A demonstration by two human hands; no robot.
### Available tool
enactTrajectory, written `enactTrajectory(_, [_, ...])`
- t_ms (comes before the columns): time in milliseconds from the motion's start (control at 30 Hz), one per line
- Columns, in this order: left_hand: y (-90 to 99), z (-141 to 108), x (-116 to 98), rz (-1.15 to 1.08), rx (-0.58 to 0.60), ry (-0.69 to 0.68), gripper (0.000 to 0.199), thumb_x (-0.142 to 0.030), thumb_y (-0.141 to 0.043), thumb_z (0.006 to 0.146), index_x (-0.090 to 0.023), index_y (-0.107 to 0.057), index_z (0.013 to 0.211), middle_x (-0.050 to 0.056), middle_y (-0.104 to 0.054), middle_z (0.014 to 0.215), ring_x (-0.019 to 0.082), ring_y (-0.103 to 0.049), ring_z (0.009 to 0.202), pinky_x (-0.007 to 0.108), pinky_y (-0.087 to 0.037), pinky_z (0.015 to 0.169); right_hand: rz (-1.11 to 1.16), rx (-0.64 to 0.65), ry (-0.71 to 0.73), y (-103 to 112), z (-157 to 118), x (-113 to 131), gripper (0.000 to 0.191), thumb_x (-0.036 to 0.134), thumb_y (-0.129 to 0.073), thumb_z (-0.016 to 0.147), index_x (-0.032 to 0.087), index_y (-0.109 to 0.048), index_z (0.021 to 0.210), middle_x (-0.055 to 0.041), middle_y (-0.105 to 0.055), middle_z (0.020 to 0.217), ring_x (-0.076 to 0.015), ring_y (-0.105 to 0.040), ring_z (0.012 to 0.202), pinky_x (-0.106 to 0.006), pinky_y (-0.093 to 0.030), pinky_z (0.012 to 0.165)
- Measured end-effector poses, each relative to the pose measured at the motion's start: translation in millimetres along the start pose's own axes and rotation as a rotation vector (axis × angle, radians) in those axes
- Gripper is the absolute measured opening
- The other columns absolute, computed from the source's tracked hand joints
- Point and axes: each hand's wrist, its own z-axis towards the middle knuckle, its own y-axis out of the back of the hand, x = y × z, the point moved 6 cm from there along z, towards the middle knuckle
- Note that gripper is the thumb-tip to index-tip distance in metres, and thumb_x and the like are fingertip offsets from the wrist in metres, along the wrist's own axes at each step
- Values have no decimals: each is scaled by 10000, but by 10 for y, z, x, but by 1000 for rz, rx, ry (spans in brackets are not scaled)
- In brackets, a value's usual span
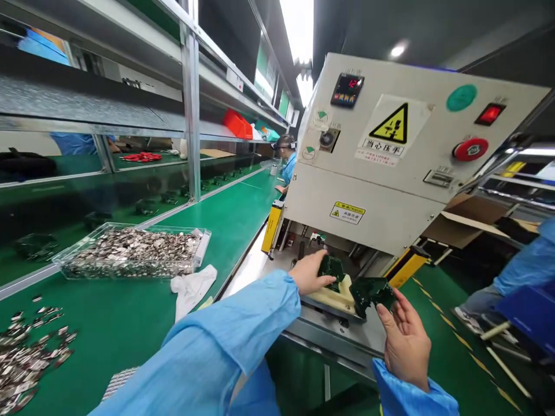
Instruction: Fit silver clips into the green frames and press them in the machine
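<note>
My right hand [405,335] pinches a dark green plastic part [373,293] between thumb and fingers, in front of the press machine [368,196]. My left hand [311,273] reaches under the machine's front and grips a second dark green part [332,269], its thumb along the near side. That second part is at a cream-coloured fixture [336,299] on the machine's bed; whether it rests in the fixture or is lifted from it I cannot tell. The fingertips of my left hand are partly hidden behind the part.
Yellow guard bars [272,226] flank the press opening. On the green bench to the left stand a clear tray [130,268] of small metal pieces, a white cloth [195,289] and a loose pile of metal pieces [26,358]. A co-worker [288,164] sits farther along; another person [529,260] is at right.
</note>
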Motion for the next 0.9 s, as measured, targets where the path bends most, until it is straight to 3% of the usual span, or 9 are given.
enactTrajectory(100, [34, 53, -37, -17, -62, 5, 760, -372, -727, 728, -122, -434, 1383, 196, -582, 1298, 327, -568, 1217, 480, -457, 1052, -78, 113, 29, -106, 228, 13, 741, 486, -807, 656, 183, -579, 1292, -110, -621, 1261, -317, -496, 1270, -471, -383, 1101])
enactTrajectory(200, [323, -176, 70, -98, -176, 44, 743, -366, -731, 716, -128, -451, 1362, 189, -560, 1300, 296, -572, 1200, 437, -477, 1040, -195, 176, 83, -286, 479, 6, 794, 561, -773, 644, 176, -571, 1308, -123, -624, 1249, -330, -519, 1246, -448, -439, 1054])
enactTrajectory(333, [757, -877, 425, -252, -220, 176, 616, -310, -743, 689, -134, -540, 1244, 156, -593, 1217, 274, -589, 1153, 421, -514, 997, -433, 472, 133, -759, 633, -20, 730, 585, -743, 641, 177, -624, 1234, -127, -686, 1087, -334, -627, 1068, -471, -516, 938])
enactTrajectory(467, [999, -1657, 840, -316, -198, 422, 644, -402, -771, 665, -159, -560, 1222, 132, -618, 1193, 294, -576, 1170, 447, -500, 1016, -422, 794, 126, -1163, 554, 32, 598, 489, -734, 683, 183, -637, 1188, -113, -702, 1079, -316, -632, 1078, -451, -515, 947])
enactTrajectory(533, [1020, -1912, 987, -323, -178, 523, 667, -441, -789, 644, -181, -569, 1218, 126, -621, 1212, 308, -566, 1196, 451, -489, 1031, -391, 865, 109, -1239, 543, 62, 596, 472, -745, 677, 178, -634, 1184, -98, -708, 1062, -298, -648, 1044, -446, -506, 968])
enactTrajectory(633, [938, -2065, 1104, -352, -137, 586, 697, -509, -805, 610, -204, -582, 1196, 129, -564, 1321, 317, -547, 1239, 433, -479, 1049, -416, 881, 109, -1191, 575, 63, 609, 471, -769, 670, 173, -632, 1183, -86, -710, 1054, -283, -652, 1033, -445, -477, 1010])
enactTrajectory(800, [779, -1981, 1155, -387, -96, 569, 780, -576, -803, 570, -206, -567, 1215, 148, -313, 1544, 334, -428, 1365, 402, -464, 1069, -400, 889, 84, -1002, 586, 15, 620, 480, -716, 723, 162, -590, 1240, -90, -701, 1085, -257, -654, 1043, -413, -487, 998])
enactTrajectory(900, [744, -1912, 1180, -348, -56, 579, 796, -572, -815, 543, -202, -586, 1210, 144, -263, 1575, 342, -341, 1420, 414, -450, 1084, -412, 931, 87, -1009, 599, 29, 579, 446, -727, 718, 176, -608, 1216, -67, -707, 1079, -239, -656, 1042, -377, -488, 996])
